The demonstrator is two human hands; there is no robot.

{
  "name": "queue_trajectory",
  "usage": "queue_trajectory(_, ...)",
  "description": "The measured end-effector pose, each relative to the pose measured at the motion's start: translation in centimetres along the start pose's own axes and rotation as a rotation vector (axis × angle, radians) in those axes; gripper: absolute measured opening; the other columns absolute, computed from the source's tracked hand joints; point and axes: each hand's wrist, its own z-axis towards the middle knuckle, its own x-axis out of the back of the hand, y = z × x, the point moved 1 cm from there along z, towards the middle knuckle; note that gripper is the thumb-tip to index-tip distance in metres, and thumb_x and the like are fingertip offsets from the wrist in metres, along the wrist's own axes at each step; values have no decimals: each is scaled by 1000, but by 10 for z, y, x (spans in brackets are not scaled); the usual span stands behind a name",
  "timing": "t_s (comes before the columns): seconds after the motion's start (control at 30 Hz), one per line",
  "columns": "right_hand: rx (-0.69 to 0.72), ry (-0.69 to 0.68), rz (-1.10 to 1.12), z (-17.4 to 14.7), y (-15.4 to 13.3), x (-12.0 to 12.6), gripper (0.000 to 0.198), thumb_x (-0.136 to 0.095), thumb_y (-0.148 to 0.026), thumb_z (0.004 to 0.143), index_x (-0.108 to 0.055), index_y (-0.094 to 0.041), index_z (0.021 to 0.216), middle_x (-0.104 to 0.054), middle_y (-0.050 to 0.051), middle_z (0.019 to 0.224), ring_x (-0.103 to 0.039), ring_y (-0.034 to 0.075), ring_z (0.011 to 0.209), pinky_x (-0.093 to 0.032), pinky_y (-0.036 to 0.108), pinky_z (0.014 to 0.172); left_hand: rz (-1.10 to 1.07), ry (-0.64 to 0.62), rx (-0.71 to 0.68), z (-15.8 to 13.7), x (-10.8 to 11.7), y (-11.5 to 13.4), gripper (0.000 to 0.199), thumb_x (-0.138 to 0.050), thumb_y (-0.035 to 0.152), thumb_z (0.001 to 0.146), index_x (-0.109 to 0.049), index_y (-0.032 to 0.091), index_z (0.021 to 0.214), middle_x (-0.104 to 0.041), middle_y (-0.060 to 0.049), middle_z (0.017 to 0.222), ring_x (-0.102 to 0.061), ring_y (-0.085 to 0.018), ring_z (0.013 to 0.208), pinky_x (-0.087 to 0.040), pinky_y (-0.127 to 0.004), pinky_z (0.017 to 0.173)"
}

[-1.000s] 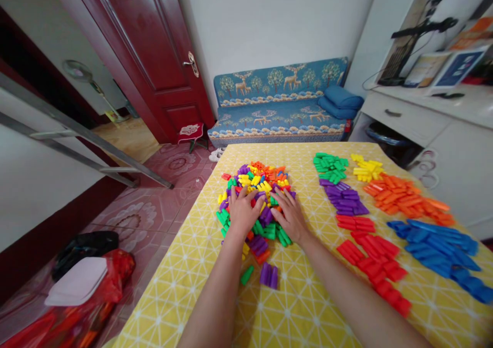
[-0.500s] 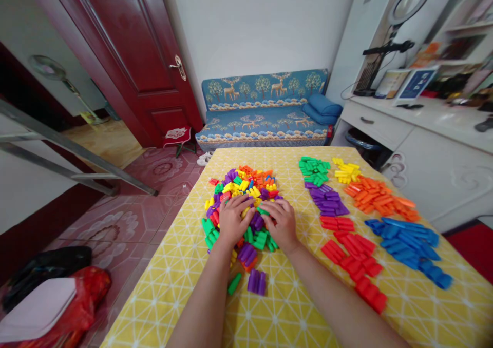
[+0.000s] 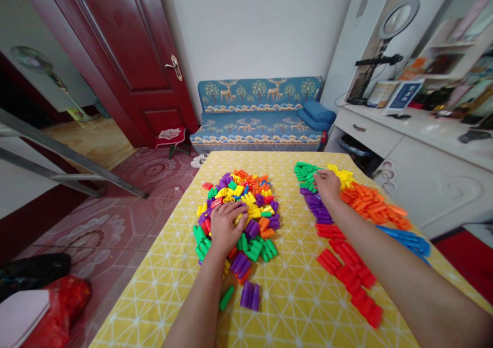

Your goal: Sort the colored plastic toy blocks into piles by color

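My left hand (image 3: 228,225) lies palm down on a mixed pile of coloured plastic building blocks (image 3: 250,199), its fingers stretched over the pieces. What lies under that palm is hidden. Over at the far right, my right hand (image 3: 327,182) reaches the green blocks (image 3: 306,173), its fingertips pinched at the edge of that group on a green block largely covered by the fingers. Beside this hand are yellow blocks (image 3: 342,176) and purple blocks (image 3: 315,206). A purple block (image 3: 250,295) and a green block (image 3: 227,297) lie apart, nearer to me.
Orange blocks (image 3: 375,204), red blocks (image 3: 348,266) and blue blocks (image 3: 408,240) form groups on the right of the yellow patterned tablecloth (image 3: 292,307). Beyond the table stands a blue sofa (image 3: 258,117). A white cabinet (image 3: 427,168) is on the right.
My right hand has moved from the mixed pile to the green group at the far right. My left hand stays on the pile. The view has shifted slightly.
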Motion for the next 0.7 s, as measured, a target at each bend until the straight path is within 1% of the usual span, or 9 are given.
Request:
queue_trajectory(0.03, -44, -11, -34, 15, 11, 5, 22, -65, -28, 74, -66, -11, 88, -67, 5, 64, -61, 16, 48, -52, 30, 50, 7, 1, 1, 0, 0, 0, 23, -56, 36, 90, -72, 35, 106, -69, 2, 122, -59, -24, 115, -35, -47, 103)
queue_trajectory(0.1, -128, -53, -86, 31, 27, 12, 15, -68, -20, 70, -65, -12, 82, -66, 4, 62, -61, 16, 46, -53, 30, 51, 18, 3, 4, 0, -1, -1, 23, -55, 35, 91, -72, 35, 106, -69, 2, 122, -59, -23, 115, -35, -46, 102)
queue_trajectory(0.2, -182, -111, -113, 34, 38, 14, 12, -69, -15, 69, -64, -13, 80, -68, 5, 66, -64, 17, 48, -55, 31, 55, 30, 1, 5, 0, -1, -1, 23, -55, 36, 91, -72, 35, 107, -69, 3, 122, -59, -23, 115, -36, -46, 101)
queue_trajectory(0.33, -215, -144, -85, 30, 37, 9, 12, -67, -16, 72, -65, -14, 84, -70, 6, 69, -69, 20, 57, -57, 31, 57, 33, -5, 3, 0, -1, -1, 23, -55, 36, 91, -72, 36, 107, -69, 3, 122, -59, -23, 115, -36, -46, 101)
queue_trajectory(0.47, -195, -101, -59, 27, 26, 11, 20, -64, -18, 73, -67, -14, 92, -71, 6, 74, -70, 21, 68, -58, 31, 64, 26, -5, 6, 0, 0, -1, 22, -56, 36, 91, -72, 36, 106, -69, 3, 121, -59, -23, 115, -35, -46, 102)
queue_trajectory(0.53, -173, -87, -47, 18, 18, 12, 26, -63, -22, 74, -67, -14, 98, -72, 7, 79, -70, 21, 71, -58, 32, 66, 20, 0, 7, 0, 0, -1, 22, -56, 35, 91, -72, 35, 105, -69, 3, 121, -59, -23, 114, -35, -46, 101)
queue_trajectory(0.6, -151, -101, -31, 1, 6, 10, 30, -63, -26, 74, -67, -15, 101, -73, 7, 82, -70, 21, 73, -57, 33, 67, 14, 8, 8, 0, 1, 0, 21, -57, 35, 90, -73, 35, 104, -70, 3, 120, -59, -23, 114, -35, -46, 101)
queue_trajectory(0.63, -133, -137, -14, -12, -1, 6, 31, -63, -28, 74, -67, -15, 101, -73, 8, 85, -70, 22, 74, -57, 34, 68, 10, 11, 8, 0, 1, 0, 21, -57, 35, 90, -73, 35, 104, -70, 3, 120, -59, -23, 114, -36, -46, 101)
queue_trajectory(0.7, -90, -256, 33, -43, -16, -5, 32, -62, -30, 73, -68, -15, 101, -73, 9, 92, -70, 23, 78, -57, 37, 72, 3, 14, 10, 0, 1, 1, 21, -58, 34, 89, -73, 34, 103, -70, 3, 119, -60, -23, 114, -36, -45, 101)
